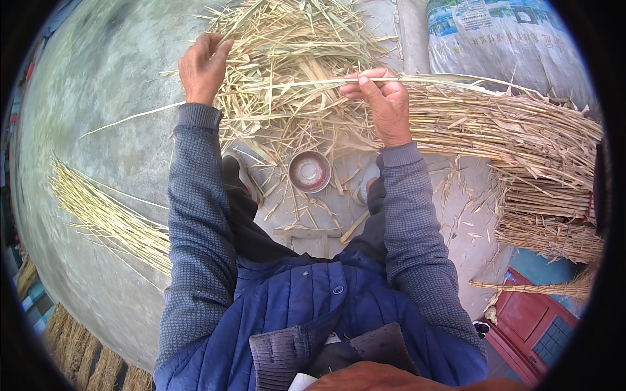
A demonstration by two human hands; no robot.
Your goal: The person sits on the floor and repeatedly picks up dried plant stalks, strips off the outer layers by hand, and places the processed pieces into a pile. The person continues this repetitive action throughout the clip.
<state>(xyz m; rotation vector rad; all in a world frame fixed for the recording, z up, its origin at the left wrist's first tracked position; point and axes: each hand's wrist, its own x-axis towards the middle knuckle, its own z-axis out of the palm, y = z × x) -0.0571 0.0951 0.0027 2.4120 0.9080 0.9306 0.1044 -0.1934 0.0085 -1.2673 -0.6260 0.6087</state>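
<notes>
My right hand (386, 107) pinches a long pale-green straw stalk (297, 85) between thumb and fingers. The stalk runs left toward my left forearm, and its leafy end trails off to the right. Higher up on the left, my left hand (203, 70) is closed with thumb and fingertips together beside a greenish leaf strip; whether it grips that strip is unclear. Beneath both hands spreads a heap of dry leaves and husks (306, 49). A thin stalk (134, 119) sticks out left past my left wrist.
A small round metal bowl (310, 172) sits on the concrete between my feet. Bundled stalks (502, 127) are stacked on the right, below a white-and-blue sack (502, 49). Thin pale stalks (111, 215) lie at left. A straw broom (554, 287) and red door (531, 316) are lower right.
</notes>
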